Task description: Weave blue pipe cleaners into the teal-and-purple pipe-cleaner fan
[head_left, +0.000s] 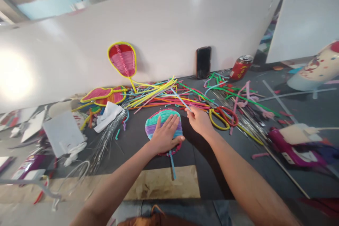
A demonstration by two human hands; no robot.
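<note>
My left hand (pixel 166 132) lies flat, fingers spread, on a rounded pipe-cleaner piece (pixel 159 119) with teal, purple and blue bands and a pinkish-red edge. A light-blue stem (pixel 172 166) sticks out of its near end. To the right, my right hand (pixel 197 122) is closed on a light-blue pipe cleaner (pixel 180 98), which points up and left over the pile. Behind both hands lies a heap of loose pipe cleaners (pixel 159 93) in yellow, red, pink and orange. Yellow-and-red-handled scissors (pixel 219 119) rest just right of my right hand.
A pink and red paddle shape with yellow edging (pixel 122 60) leans on the white board (pixel 169 24). A phone (pixel 203 62) and a red can (pixel 241 67) stand behind. Purple glue guns (pixel 287 146) (pixel 29 166) lie at both sides. Silvery wires (pixel 106 141) spread at left.
</note>
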